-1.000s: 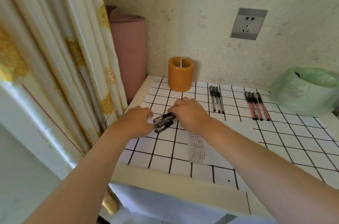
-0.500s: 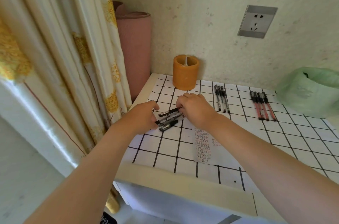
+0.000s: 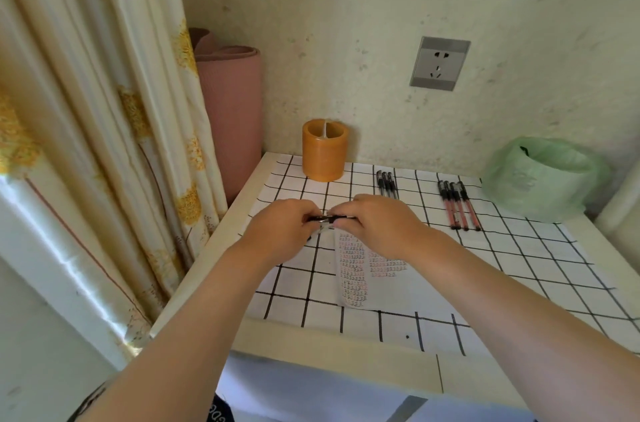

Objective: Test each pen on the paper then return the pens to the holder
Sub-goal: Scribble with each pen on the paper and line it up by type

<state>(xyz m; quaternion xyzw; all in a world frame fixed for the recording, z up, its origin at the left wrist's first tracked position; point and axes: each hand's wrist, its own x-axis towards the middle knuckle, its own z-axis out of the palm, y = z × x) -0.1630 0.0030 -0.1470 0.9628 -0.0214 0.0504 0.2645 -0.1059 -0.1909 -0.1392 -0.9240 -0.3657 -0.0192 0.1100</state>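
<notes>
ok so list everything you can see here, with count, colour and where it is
pen holder: one, orange, back left of the table cover
black pens: three, black, side by side right of the holder
red pens: three or four, red with black caps, further right
held pens: count unclear, black, between the hands
paper: one, white with pen marks, partly under the right wrist
table cover: one, white with black grid
plastic bag: one, green, back right
wall socket: one, grey, wall above the pens
rolled mat: one, pink, left corner
curtain: one, cream with yellow flowers, left
left hand: grips the held pens
right hand: grips the held pens
</notes>
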